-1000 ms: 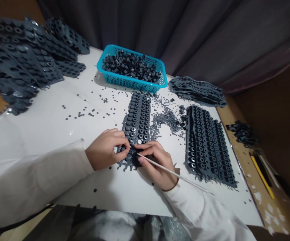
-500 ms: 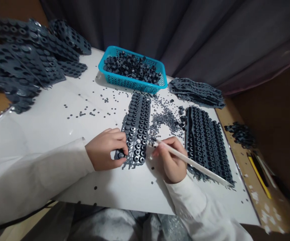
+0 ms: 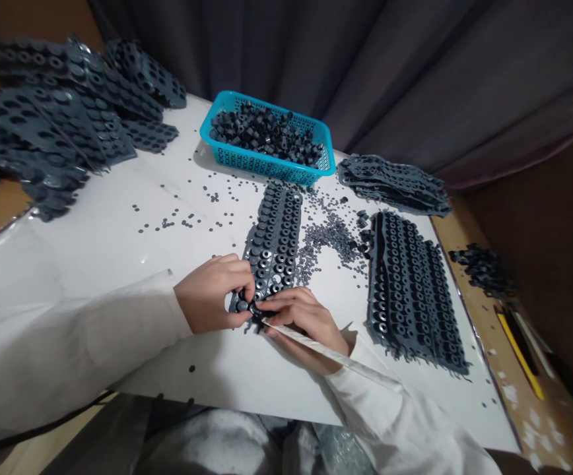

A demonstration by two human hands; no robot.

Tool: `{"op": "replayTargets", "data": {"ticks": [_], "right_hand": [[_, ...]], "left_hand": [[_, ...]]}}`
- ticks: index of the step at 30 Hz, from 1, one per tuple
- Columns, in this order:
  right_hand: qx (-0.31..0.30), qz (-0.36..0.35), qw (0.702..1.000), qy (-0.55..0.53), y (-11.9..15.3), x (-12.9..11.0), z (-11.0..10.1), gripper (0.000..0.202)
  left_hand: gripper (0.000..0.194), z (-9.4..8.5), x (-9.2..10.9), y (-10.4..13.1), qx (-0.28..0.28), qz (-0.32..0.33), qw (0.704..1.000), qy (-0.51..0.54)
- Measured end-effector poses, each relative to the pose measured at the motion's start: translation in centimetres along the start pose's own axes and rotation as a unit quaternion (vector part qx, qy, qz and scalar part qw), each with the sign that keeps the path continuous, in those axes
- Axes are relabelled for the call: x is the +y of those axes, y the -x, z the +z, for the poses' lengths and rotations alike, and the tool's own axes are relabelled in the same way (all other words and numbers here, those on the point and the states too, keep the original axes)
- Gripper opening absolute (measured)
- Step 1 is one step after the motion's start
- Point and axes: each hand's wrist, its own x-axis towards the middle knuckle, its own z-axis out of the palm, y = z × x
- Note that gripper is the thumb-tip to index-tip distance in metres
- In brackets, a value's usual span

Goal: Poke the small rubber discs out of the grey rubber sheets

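Observation:
On the white tabletop lies a dark rubber sheet [image 3: 279, 224] with rows of round ringed caps. My left hand [image 3: 217, 290] pinches the sheet's lower left edge. From the right, my right hand [image 3: 306, 326] covers the sheet's lower right part, its fingers closed round a thin white stick [image 3: 331, 354]. The stick's tip and my right fingertips are at the sheet's near end, close beside my left fingertips. Small dark discs [image 3: 333, 234] are scattered to the right of the sheet.
A blue basket [image 3: 267, 157] of black pieces stands at the back. Dark sheets are heaped at the left [image 3: 68, 125], stacked at the back right [image 3: 395, 185] and laid flat at the right [image 3: 415, 290]. A yellow tool [image 3: 519, 353] lies beyond the table's right edge.
My right hand has moved left with the stick, from the scattered discs to the near end of the sheet. My left hand keeps its pinch; the whole view has shifted slightly.

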Motion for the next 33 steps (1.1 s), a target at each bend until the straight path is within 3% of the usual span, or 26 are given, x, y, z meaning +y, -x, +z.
{"op": "replayTargets", "data": {"ticks": [8, 14, 22, 33], "right_hand": [[-0.057, -0.138, 0.969, 0.195, 0.1, 0.4, 0.4, 0.007], [-0.036, -0.186, 0.948, 0.257, 0.3, 0.2, 0.8, 0.012], [-0.025, -0.173, 0.949, 0.264, 0.5, 0.4, 1.3, 0.014], [0.018, -0.196, 0.926, 0.321, 0.0, 0.1, 1.7, 0.011]], "left_hand": [[0.012, 0.2, 0.1, -0.1, -0.001, -0.033, 0.999, -0.002], [0.014, 0.1, 0.2, -0.1, -0.006, -0.030, 1.000, 0.003], [0.017, 0.0, 0.1, -0.1, -0.008, -0.018, 1.000, 0.001], [0.021, 0.1, 0.1, -0.2, -0.005, -0.022, 1.000, -0.001]]}}
